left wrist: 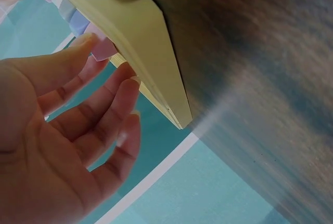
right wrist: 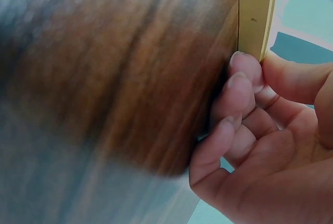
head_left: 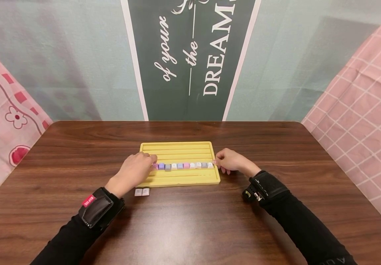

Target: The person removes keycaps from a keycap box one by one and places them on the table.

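Backdrop and furniture
Dark wooden table (head_left: 190, 228); green banner (head_left: 190, 59) with white lettering hung at centre behind it; pale teal wall covering (head_left: 77, 59) on both sides; pink flowered cloth (head_left: 1, 125) at left; pink checked cloth (head_left: 366, 110) at right.

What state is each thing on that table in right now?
Yellow tray: flat on the table, one groove filled.
Row of keycaps: lined up in a middle groove.
Two loose keycaps: on the table, outside the tray.
Left hand: fingertips at the row's left end.
Right hand: pinching at the tray's right edge.
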Action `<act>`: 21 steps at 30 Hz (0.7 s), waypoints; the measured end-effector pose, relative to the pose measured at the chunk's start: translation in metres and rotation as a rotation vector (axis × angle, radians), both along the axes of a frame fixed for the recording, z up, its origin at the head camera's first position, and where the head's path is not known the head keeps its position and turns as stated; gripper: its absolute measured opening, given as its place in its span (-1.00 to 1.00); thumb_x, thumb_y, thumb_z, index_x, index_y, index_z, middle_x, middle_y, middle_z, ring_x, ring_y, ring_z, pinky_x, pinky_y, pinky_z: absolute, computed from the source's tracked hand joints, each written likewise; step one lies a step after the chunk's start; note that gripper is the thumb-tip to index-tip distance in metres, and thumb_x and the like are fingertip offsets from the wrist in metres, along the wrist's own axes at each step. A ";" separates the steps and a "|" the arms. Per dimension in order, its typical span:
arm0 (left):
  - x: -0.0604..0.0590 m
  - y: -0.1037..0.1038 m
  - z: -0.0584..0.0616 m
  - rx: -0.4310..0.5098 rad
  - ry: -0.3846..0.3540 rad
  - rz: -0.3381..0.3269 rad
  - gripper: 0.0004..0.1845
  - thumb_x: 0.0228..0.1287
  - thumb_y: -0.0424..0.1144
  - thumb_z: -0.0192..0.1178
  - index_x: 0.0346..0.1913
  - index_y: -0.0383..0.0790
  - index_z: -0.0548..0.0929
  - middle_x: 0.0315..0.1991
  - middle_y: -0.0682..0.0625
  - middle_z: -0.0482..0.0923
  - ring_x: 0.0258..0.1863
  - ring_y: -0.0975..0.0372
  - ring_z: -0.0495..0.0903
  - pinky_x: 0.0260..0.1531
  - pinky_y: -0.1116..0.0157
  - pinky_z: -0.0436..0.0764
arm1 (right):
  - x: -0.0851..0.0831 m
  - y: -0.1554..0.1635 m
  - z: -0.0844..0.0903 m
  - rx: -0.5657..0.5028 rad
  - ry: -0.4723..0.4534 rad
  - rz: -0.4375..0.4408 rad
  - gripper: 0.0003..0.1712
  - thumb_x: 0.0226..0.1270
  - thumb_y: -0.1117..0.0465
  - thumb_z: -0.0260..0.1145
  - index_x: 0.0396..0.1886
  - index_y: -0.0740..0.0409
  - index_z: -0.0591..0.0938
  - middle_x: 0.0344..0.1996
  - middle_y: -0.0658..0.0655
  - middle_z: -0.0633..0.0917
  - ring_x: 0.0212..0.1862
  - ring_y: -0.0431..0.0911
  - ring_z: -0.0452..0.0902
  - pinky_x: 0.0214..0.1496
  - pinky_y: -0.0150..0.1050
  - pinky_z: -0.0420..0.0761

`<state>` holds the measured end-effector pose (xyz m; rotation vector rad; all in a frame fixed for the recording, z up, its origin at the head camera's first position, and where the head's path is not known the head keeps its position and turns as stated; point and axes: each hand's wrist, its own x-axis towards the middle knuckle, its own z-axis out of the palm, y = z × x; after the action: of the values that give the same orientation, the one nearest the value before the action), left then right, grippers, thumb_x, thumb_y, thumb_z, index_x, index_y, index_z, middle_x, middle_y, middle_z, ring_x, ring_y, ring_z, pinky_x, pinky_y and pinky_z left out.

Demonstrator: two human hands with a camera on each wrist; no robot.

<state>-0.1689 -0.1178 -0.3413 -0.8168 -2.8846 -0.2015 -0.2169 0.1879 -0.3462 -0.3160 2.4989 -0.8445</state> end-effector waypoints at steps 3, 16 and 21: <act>0.000 0.000 -0.001 -0.001 0.001 0.000 -0.81 0.11 -0.35 0.32 -0.50 -0.22 0.49 -0.63 -0.02 0.42 -0.58 0.12 0.50 -0.66 0.24 0.40 | 0.000 0.000 0.000 -0.003 0.000 -0.002 -0.63 0.40 0.23 0.12 -0.65 0.23 0.47 -0.77 0.06 0.44 -0.73 -0.15 0.31 -0.61 -0.33 0.31; -0.002 0.000 -0.001 -0.024 0.002 0.008 -0.81 0.12 -0.28 0.32 -0.48 -0.24 0.51 -0.63 -0.03 0.43 -0.55 0.10 0.53 -0.64 0.22 0.41 | 0.000 0.000 0.000 0.008 0.016 0.014 -0.63 0.41 0.22 0.10 -0.64 0.22 0.47 -0.74 0.08 0.47 -0.71 -0.13 0.34 -0.61 -0.32 0.31; -0.002 0.000 -0.002 -0.028 0.007 0.007 -0.82 0.12 -0.29 0.32 -0.47 -0.24 0.51 -0.61 -0.03 0.45 -0.52 0.08 0.54 -0.62 0.21 0.44 | 0.001 0.000 0.000 0.004 0.011 0.003 -0.63 0.41 0.22 0.10 -0.64 0.22 0.47 -0.75 0.08 0.46 -0.71 -0.13 0.33 -0.61 -0.31 0.32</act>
<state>-0.1708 -0.1180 -0.3433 -0.8099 -2.8900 -0.1569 -0.2162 0.1880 -0.3463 -0.3241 2.5091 -0.8387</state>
